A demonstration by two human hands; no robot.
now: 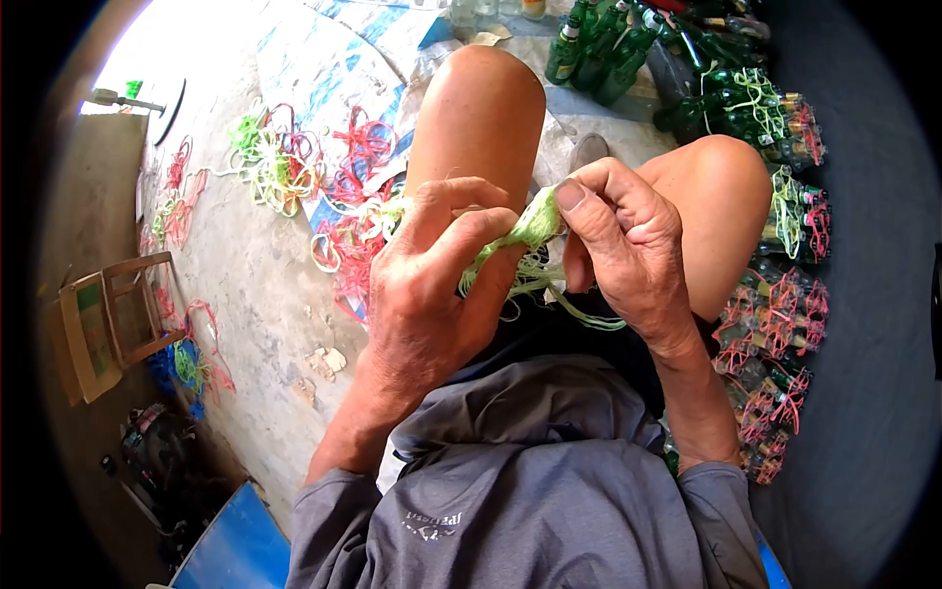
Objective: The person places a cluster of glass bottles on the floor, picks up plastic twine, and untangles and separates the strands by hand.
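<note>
Between my two hands, above my lap, is a bundle of light green string (538, 222). My left hand (432, 260) has its thumb and fingers closed on the bundle's left side. With thumb and fingertips pinched, my right hand (628, 231) grips its upper right end. Loose green strands hang under the bundle and trail toward my right wrist. Just past my left hand, a heap of red and pale green string (358, 245) lies on the floor beside my knee.
Several green glass bottles (603, 49) stand ahead on the right. More bottles tied with pink and green string (775, 314) line my right side. Tangled string (280, 162) lies on the floor. At left are a wooden frame (132, 314) and a blue surface (235, 545).
</note>
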